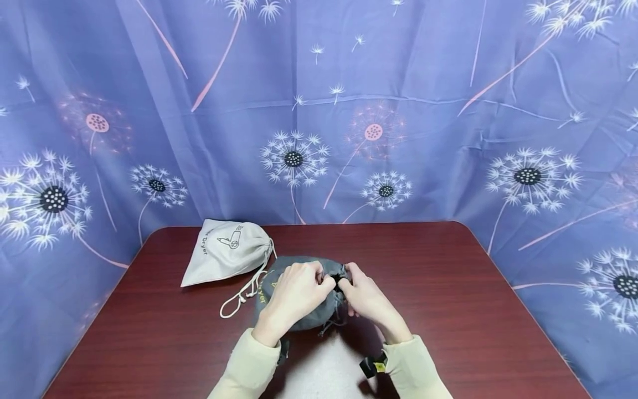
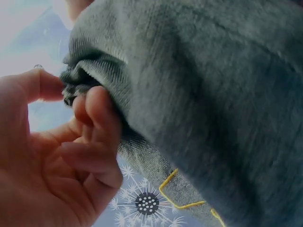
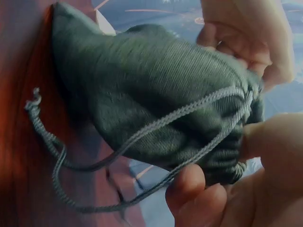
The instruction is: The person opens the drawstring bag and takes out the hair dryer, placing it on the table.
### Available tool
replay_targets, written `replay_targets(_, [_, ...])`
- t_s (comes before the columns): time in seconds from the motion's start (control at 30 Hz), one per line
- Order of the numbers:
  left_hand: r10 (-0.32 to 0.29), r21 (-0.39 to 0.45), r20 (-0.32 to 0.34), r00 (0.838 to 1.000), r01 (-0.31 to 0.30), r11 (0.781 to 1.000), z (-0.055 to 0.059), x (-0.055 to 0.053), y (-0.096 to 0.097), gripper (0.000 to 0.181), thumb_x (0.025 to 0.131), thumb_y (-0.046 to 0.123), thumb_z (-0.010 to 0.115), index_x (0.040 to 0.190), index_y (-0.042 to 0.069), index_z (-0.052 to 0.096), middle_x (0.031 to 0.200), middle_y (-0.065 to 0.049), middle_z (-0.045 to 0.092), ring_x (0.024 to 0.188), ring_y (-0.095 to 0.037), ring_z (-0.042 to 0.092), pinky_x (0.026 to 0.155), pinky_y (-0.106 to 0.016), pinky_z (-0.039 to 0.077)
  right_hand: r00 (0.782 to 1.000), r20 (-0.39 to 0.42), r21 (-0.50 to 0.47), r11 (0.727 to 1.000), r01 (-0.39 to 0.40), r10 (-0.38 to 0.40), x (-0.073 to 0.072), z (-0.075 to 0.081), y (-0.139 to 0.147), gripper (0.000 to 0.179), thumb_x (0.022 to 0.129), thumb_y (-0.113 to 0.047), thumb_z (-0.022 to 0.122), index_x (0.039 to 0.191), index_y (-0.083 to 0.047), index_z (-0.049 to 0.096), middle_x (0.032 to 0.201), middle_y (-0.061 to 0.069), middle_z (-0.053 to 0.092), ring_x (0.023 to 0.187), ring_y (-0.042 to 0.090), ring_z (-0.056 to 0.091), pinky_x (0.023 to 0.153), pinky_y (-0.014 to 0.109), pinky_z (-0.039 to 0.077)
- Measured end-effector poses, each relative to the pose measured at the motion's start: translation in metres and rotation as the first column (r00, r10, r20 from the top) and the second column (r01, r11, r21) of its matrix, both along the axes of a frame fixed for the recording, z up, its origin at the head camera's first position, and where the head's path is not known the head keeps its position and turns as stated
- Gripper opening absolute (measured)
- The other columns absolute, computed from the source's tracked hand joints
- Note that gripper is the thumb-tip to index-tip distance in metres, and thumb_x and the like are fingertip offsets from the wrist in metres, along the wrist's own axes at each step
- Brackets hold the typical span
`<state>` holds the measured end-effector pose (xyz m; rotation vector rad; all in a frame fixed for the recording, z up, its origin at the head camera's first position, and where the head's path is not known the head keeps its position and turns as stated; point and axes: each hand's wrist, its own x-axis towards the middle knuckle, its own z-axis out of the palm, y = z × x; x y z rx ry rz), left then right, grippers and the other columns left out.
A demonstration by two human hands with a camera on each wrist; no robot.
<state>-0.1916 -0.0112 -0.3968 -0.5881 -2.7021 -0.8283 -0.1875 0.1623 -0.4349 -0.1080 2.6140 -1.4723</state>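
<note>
A dark grey cloth drawstring bag point(image 1: 315, 320) with yellow lettering lies near the middle of the table, its gathered mouth toward the right. My left hand point(image 1: 299, 291) pinches the mouth's edge between thumb and fingers, as the left wrist view shows on the grey cloth point(image 2: 199, 94). Opposite it, my right hand point(image 1: 368, 298) grips the other side of the mouth. A small dark gap shows between the two hands. In the right wrist view a grey drawstring point(image 3: 189, 112) loops down from the gathered neck, past the right fingers. Whatever the bag contains is hidden.
Just left of the grey bag, a white drawstring bag point(image 1: 234, 252) printed with a hair dryer lies on the dark red table point(image 1: 448, 310). Its white cord point(image 1: 230, 315) trails toward the front. Behind the table hangs a blue dandelion-print curtain point(image 1: 423, 111).
</note>
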Motion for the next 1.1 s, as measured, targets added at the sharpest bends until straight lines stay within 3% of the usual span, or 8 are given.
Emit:
replay_targets(0.13, [0.038, -0.067, -0.032, 0.999, -0.04, 0.997, -0.007, 0.0, 0.005, 0.028, 0.086, 0.037, 0.063, 0.079, 0.016, 0.047, 0.061, 0.002, 0.049, 0.053, -0.024, 0.053, 0.045, -0.035, 0.036, 0.998, -0.068, -0.002, 1.0, 0.013, -0.013, 0.002, 0.005, -0.001, 0.024, 0.1, -0.014, 0.042, 0.122, -0.015, 0.052, 0.054, 0.009, 0.054, 0.04, 0.022, 0.052, 0.041, 0.037, 0.045])
replay_targets(0.33, [0.095, -0.061, -0.072, 0.993, -0.1, 0.993, -0.012, -0.002, 0.009, 0.034, 0.087, 0.034, 0.065, 0.103, 0.008, 0.049, 0.073, -0.007, 0.062, 0.056, -0.035, 0.06, 0.044, -0.043, 0.041, 0.981, -0.189, 0.102, 0.994, -0.032, 0.051, 0.003, 0.012, -0.005, 0.04, 0.1, -0.008, 0.041, 0.14, -0.012, 0.047, 0.066, 0.002, 0.056, 0.046, 0.014, 0.049, 0.052, 0.032, 0.045])
replay_targets(0.57, [0.074, -0.065, -0.093, 0.993, -0.081, 0.995, -0.012, -0.007, 0.008, 0.014, 0.084, 0.019, 0.061, 0.083, 0.012, 0.05, 0.057, -0.004, 0.052, 0.048, -0.028, 0.053, 0.041, -0.038, 0.035, 0.96, -0.277, 0.142, 0.99, 0.001, 0.039, 0.004, 0.016, -0.007, 0.043, 0.091, -0.004, 0.05, 0.135, -0.006, 0.052, 0.091, 0.004, 0.062, 0.055, 0.011, 0.048, 0.069, 0.033, 0.045])
replay_targets(0.73, [0.061, -0.001, -0.14, 0.988, -0.062, 0.998, -0.01, -0.011, 0.003, 0.012, 0.078, 0.01, 0.061, 0.088, 0.011, 0.056, 0.06, 0.0, 0.053, 0.048, -0.022, 0.051, 0.044, -0.034, 0.036, 0.949, -0.314, 0.154, 0.988, 0.011, 0.038, 0.003, 0.016, -0.005, 0.046, 0.084, -0.002, 0.055, 0.13, -0.006, 0.057, 0.093, 0.002, 0.064, 0.062, 0.009, 0.051, 0.07, 0.031, 0.045])
replay_targets(0.8, [0.076, 0.029, -0.15, 0.986, -0.072, 0.997, -0.007, -0.012, -0.002, 0.015, 0.077, 0.01, 0.062, 0.091, 0.012, 0.057, 0.064, 0.0, 0.057, 0.05, -0.023, 0.052, 0.046, -0.035, 0.038, 0.954, -0.298, 0.148, 0.989, 0.016, 0.029, 0.002, 0.016, -0.002, 0.045, 0.084, -0.002, 0.055, 0.129, -0.008, 0.057, 0.098, 0.002, 0.066, 0.061, 0.006, 0.055, 0.067, 0.03, 0.047])
replay_targets(0.93, [0.131, 0.068, -0.205, 0.97, -0.119, 0.991, 0.001, -0.015, -0.018, 0.016, 0.076, 0.008, 0.063, 0.091, 0.012, 0.059, 0.067, -0.002, 0.06, 0.053, -0.027, 0.055, 0.047, -0.039, 0.04, 0.958, -0.283, 0.16, 0.984, 0.083, -0.035, 0.0, 0.014, 0.01, 0.04, 0.085, -0.002, 0.054, 0.124, -0.01, 0.06, 0.087, 0.002, 0.067, 0.054, 0.007, 0.059, 0.06, 0.029, 0.047])
replay_targets(1.0, [0.163, 0.089, -0.228, 0.96, -0.146, 0.985, 0.005, -0.015, -0.026, 0.017, 0.075, 0.006, 0.063, 0.09, 0.012, 0.059, 0.066, -0.002, 0.059, 0.054, -0.028, 0.055, 0.048, -0.039, 0.041, 0.957, -0.282, 0.166, 0.978, 0.124, -0.073, -0.001, 0.014, 0.019, 0.037, 0.085, -0.001, 0.054, 0.12, -0.012, 0.062, 0.074, 0.0, 0.063, 0.05, 0.009, 0.056, 0.056, 0.03, 0.046])
replay_targets(1.1, [0.189, 0.117, -0.235, 0.953, -0.165, 0.979, 0.012, -0.013, -0.037, 0.019, 0.074, 0.003, 0.063, 0.091, 0.011, 0.059, 0.061, 0.0, 0.053, 0.054, -0.024, 0.052, 0.049, -0.038, 0.041, 0.945, -0.313, 0.194, 0.967, 0.165, -0.098, -0.002, 0.013, 0.03, 0.034, 0.083, -0.001, 0.056, 0.114, -0.013, 0.065, 0.067, -0.002, 0.057, 0.053, 0.013, 0.05, 0.06, 0.032, 0.043])
